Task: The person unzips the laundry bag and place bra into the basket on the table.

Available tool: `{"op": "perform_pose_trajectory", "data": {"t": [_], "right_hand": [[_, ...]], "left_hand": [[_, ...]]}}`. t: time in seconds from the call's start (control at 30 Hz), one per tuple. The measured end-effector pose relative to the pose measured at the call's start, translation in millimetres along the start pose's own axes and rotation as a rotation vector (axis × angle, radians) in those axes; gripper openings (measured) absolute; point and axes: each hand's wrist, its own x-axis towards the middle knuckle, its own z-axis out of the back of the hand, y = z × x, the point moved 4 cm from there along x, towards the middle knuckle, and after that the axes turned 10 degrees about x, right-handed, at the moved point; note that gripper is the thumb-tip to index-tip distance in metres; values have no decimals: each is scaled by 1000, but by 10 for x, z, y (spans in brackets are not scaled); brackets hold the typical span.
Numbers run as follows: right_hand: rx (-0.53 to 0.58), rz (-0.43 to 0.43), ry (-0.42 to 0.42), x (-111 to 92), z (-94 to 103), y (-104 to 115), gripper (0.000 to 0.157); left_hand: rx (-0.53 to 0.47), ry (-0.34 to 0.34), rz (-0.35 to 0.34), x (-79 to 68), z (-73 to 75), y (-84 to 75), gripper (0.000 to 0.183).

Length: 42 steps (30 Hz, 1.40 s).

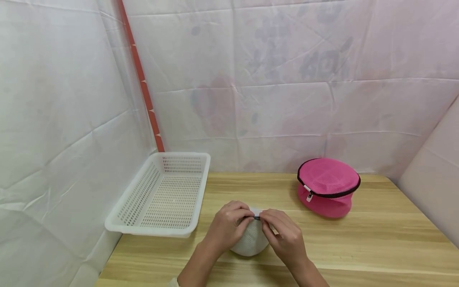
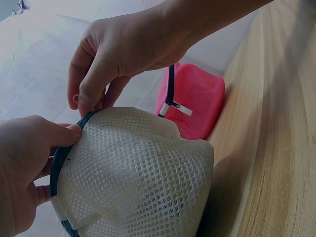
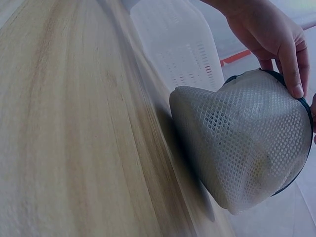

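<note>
A white mesh laundry bag point(image 1: 251, 239) with a dark zipper band point(image 2: 61, 158) stands on the table between both hands. My left hand point(image 1: 229, 223) pinches the band at the bag's rim, thumb on top, as the left wrist view shows. Close beside it, my right hand point(image 1: 285, 237) pinches the same band; a small ring point(image 2: 75, 98) shows by its fingertips. Through the mesh something yellowish point(image 3: 259, 165) shows faintly, its kind unclear. Only fingertips of the right hand enter the right wrist view.
A white perforated plastic basket point(image 1: 204, 191) stands at the table's left. Back right sits a pink mesh laundry bag point(image 1: 328, 179) with a black zipper and white pull. Pale sheets point(image 1: 279, 107) hang behind and beside the wooden table point(image 1: 387, 239).
</note>
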Motion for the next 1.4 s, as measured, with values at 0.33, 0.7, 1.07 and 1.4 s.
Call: {"op": "perform_pose_trajectory", "data": {"t": [0.33, 0.7, 1.07, 1.4], "right_hand": [[-5, -9, 5, -7, 12, -8, 23], [-5, -3, 31, -34, 47, 58, 21], [-47, -46, 49, 137, 24, -47, 16], [-4, -117, 74, 127, -9, -50, 9]], "left_hand": [[17, 14, 15, 0, 0, -14, 4], [34, -4, 10, -75, -11, -63, 9], [49, 7, -48, 153, 80, -10, 10], [30, 49, -6, 140, 120, 5, 11]]}}
